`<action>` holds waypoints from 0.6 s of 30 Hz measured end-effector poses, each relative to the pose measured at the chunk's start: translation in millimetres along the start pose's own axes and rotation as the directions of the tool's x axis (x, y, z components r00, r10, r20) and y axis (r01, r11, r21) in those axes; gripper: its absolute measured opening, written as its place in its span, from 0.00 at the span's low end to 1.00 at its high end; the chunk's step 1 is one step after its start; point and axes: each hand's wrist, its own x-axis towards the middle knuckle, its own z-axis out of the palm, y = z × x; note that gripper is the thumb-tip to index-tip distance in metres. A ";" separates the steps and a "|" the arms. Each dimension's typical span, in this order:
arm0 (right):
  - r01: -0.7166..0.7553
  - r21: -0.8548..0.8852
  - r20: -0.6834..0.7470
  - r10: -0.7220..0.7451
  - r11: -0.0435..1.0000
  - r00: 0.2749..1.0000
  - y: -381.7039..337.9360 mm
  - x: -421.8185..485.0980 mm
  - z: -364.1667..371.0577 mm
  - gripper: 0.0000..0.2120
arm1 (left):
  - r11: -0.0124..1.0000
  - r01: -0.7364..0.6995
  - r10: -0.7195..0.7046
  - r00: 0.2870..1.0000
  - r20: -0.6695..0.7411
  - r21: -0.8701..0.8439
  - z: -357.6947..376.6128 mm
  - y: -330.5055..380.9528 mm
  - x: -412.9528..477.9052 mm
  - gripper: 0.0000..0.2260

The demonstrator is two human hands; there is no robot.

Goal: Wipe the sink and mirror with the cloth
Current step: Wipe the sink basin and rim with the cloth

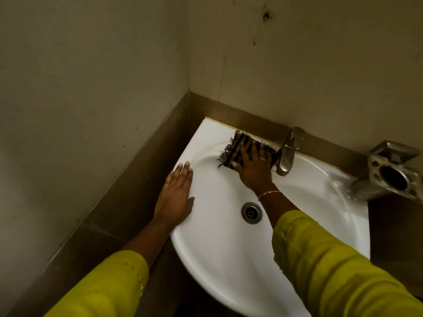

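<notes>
We note the right hand (253, 167) flat, fingers spread, pressing the cloth (238, 147) on the sink (219, 259) rim left of the tap (287, 154), while the open left hand (176, 193) braces the sink's left edge, likely for steadiness.

Our left hand (176, 193) lies palm down, fingers straight and close together. Our right hand (254, 168) reaches farther forward, fingers spread and pressing flat, a bracelet (268, 194) at its wrist. Both arms stretch ahead in yellow-green sleeves (332, 266).
</notes>
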 end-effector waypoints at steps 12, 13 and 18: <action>-0.012 0.081 -0.175 0.026 0.997 0.984 5.1 -14.2 10.7 0.36 | 0.999 -0.014 0.017 0.999 -0.046 0.053 -1.7 1.4 0.2 0.36; -0.034 0.090 -0.171 0.049 0.995 0.984 3.3 -14.1 12.5 0.36 | 0.998 -0.013 0.016 0.998 -0.054 0.057 -0.8 1.4 -0.2 0.35; -0.200 0.136 -0.173 0.222 0.970 0.960 -15.0 9.7 10.1 0.29 | 0.999 -0.009 0.012 0.998 -0.057 0.054 -0.1 0.7 -0.4 0.35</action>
